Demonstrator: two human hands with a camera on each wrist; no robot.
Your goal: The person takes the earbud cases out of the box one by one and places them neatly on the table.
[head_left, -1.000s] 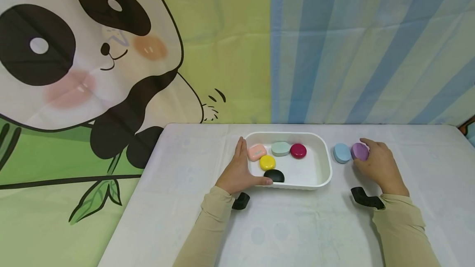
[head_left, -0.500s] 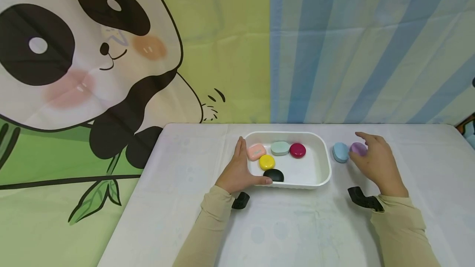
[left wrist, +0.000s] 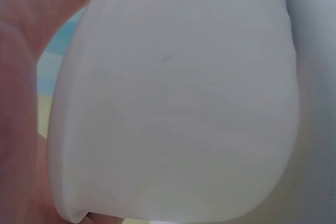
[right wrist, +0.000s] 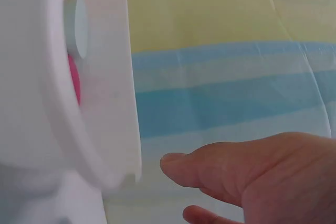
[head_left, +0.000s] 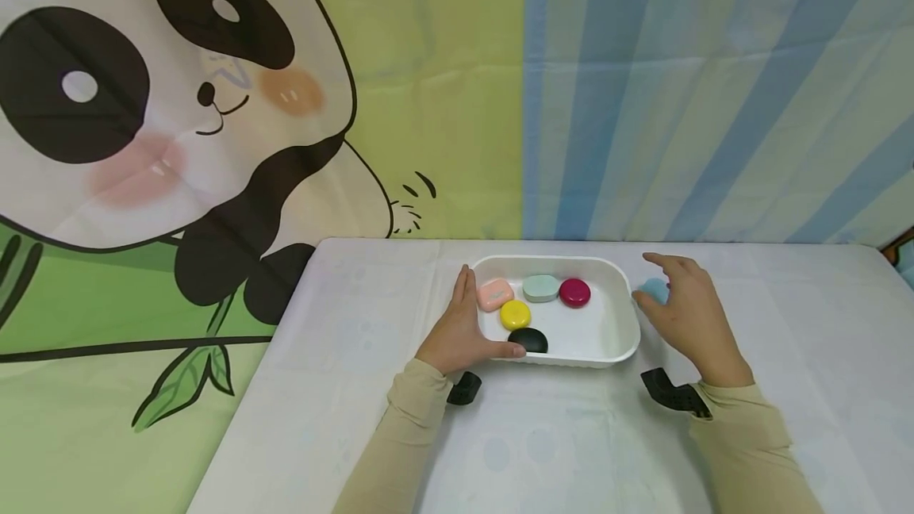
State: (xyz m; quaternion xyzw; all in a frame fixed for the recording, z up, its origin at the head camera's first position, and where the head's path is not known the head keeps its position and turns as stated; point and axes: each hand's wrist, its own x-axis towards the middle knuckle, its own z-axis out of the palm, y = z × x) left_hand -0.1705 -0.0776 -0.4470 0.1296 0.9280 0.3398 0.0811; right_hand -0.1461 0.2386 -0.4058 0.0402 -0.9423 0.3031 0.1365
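Note:
My left hand [head_left: 466,331] grips the left end of a white tray [head_left: 585,358], its thumb along the front rim and its fingers along the left side. Inside lie soap-like bars: a pink one [head_left: 495,294], a pale green one [head_left: 540,288], a crimson one [head_left: 574,293], a yellow one [head_left: 515,314] and a black one [head_left: 528,339]. Beyond the tray's right end, my right hand [head_left: 689,320] holds its thumb and fingers apart around a light blue bar [head_left: 654,289], partly hidden by the hand. A purple bar is hidden from view.
The white-covered table [head_left: 557,435] ends at the back against a hanging printed cloth [head_left: 443,101] with a panda and blue stripes. Black wrist mounts [head_left: 674,395] show below both hands.
My right hand has let go of the purple bar and shifted left to the light blue bar. The purple bar has gone out of sight behind the hand. My left hand stays at the tray.

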